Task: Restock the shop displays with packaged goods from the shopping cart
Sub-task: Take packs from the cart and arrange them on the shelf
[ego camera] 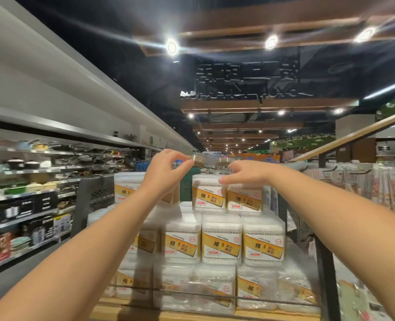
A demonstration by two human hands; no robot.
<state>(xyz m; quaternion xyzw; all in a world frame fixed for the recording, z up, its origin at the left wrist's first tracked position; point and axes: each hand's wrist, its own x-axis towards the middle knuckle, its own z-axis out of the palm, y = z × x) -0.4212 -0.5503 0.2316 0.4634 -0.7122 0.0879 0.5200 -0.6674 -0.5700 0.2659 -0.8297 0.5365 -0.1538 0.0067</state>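
White packs of cotton swabs with gold labels are stacked in tiers on a wooden base (168, 315). The top tier has one pack at the left (127, 188) and two side by side (209, 195) (244, 199). My left hand (166, 172) hovers above the gap in the top tier, fingers curved toward the thumb, with nothing visible in them. My right hand (245, 173) reaches over the two right top packs, its straight fingertips at the top edge of the middle pack. The frame is motion-blurred.
A thin metal rail (215, 295) runs across the front of the bottom tier of film-wrapped bundles (215, 286). Shelves of cookware (29, 167) line the left aisle. A black post (326, 274) and hanging goods (354, 181) stand at the right.
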